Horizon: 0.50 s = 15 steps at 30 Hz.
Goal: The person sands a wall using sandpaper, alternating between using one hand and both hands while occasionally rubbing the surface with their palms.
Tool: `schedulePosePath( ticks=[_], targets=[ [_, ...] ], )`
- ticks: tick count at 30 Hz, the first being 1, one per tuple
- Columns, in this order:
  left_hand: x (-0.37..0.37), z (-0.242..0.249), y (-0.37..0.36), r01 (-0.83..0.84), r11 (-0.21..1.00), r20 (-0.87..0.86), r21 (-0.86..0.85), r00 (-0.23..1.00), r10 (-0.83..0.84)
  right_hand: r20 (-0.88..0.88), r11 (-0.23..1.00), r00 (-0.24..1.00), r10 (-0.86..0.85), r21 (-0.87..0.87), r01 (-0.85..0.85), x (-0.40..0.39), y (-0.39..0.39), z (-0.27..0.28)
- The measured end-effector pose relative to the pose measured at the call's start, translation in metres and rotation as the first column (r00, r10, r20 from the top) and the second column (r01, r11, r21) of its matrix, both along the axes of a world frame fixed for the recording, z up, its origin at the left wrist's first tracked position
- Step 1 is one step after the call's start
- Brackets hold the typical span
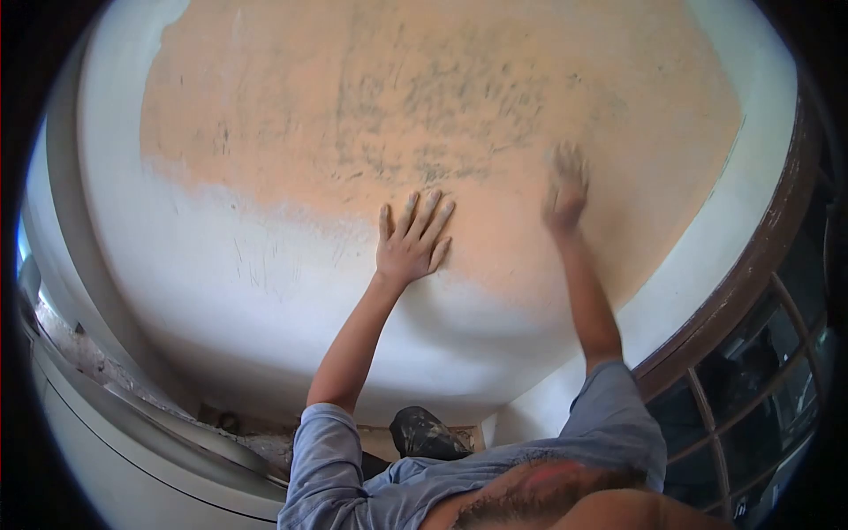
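My left hand (411,243) lies flat against the wall with its fingers spread, at the lower edge of a large orange-tan patch (274,115). Dark scuffs and marks run across the patch above it. Pale dust coats the fingers, and nothing is held. Farther right, my right hand (567,185) is raised in front of the patch, blurred by motion, its fingers pointing up. Whether it touches the wall cannot be made out. White wall surface (274,265) shows below the patch.
A brown wooden frame with dark glass panes (746,358) curves along the right side. At the lower left is a pale panelled surface (132,450). A dark, stained knee (426,433) shows near the wall's foot.
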State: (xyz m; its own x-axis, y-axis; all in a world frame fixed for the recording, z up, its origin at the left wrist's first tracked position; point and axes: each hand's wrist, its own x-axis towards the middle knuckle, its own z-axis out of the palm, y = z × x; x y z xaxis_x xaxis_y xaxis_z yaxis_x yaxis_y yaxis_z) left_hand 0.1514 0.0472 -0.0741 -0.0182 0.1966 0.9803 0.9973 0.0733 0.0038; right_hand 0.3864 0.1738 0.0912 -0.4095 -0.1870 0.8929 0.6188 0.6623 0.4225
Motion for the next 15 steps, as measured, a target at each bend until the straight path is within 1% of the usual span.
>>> schedulePosePath(
  ticks=[1,2,3,4,5,6,7,8,9,10,11,12,14,15],
  targets=[
    [0.000,0.002,0.000,0.008,1.000,-0.008,-0.001,1.000,-0.008,-0.026,1.000,0.999,0.029,0.003,-0.029,-0.009,-0.001,0.054],
    [-0.001,0.004,0.000,0.023,1.000,-0.023,0.014,0.999,-0.022,-0.128,0.993,0.986,0.106,0.064,-0.099,-0.020,0.005,0.110],
    [-0.003,0.008,0.000,0.031,0.999,-0.035,0.029,0.999,-0.030,-0.159,0.990,0.985,0.063,0.134,-0.042,-0.026,0.012,0.168],
    [-0.007,0.015,0.002,0.018,1.000,-0.068,0.020,0.998,-0.016,-0.202,0.986,0.978,0.055,0.168,-0.021,-0.034,0.023,0.229],
    [-0.012,0.030,-0.001,0.004,1.000,-0.064,0.021,0.998,-0.002,-0.230,0.989,0.973,0.033,0.148,0.001,-0.040,0.022,0.282],
    [-0.017,0.045,-0.004,0.006,1.000,-0.076,0.011,0.997,-0.005,-0.256,0.992,0.967,0.010,0.124,0.023,-0.050,0.016,0.324],
    [-0.021,0.060,-0.006,0.013,1.000,-0.088,-0.002,0.996,-0.014,-0.251,0.993,0.968,0.017,0.120,0.014,-0.064,0.011,0.353],
    [-0.025,0.075,-0.006,-0.038,0.999,-0.075,0.007,0.996,0.038,-0.359,1.000,0.933,-0.019,-0.026,0.011,-0.072,0.009,0.374],
    [-0.026,0.088,-0.005,-0.033,0.999,-0.079,-0.007,0.996,0.033,-0.459,0.984,0.885,-0.081,-0.176,-0.002,-0.071,0.011,0.382],
    [-0.027,0.099,-0.006,-0.045,0.999,-0.035,0.022,0.998,0.046,-0.463,0.981,0.881,-0.097,-0.192,0.008,-0.073,0.010,0.370],
    [-0.029,0.107,-0.006,-0.056,0.997,0.010,0.052,0.998,0.056,-0.398,1.000,0.917,-0.014,-0.012,0.010,-0.081,0.000,0.342],
    [-0.030,0.111,-0.007,-0.051,0.997,0.024,0.056,0.998,0.049,-0.314,0.985,0.947,0.062,0.171,-0.007,-0.088,-0.009,0.311],
    [-0.033,0.112,-0.003,-0.050,0.997,0.022,0.063,0.999,0.049,-0.163,0.975,0.986,-0.039,0.209,0.073,-0.093,-0.015,0.232],
    [-0.031,0.109,-0.001,-0.042,0.997,0.026,0.072,0.999,0.040,-0.118,0.989,0.990,-0.079,0.113,0.093,-0.097,-0.025,0.183]
  ],
)
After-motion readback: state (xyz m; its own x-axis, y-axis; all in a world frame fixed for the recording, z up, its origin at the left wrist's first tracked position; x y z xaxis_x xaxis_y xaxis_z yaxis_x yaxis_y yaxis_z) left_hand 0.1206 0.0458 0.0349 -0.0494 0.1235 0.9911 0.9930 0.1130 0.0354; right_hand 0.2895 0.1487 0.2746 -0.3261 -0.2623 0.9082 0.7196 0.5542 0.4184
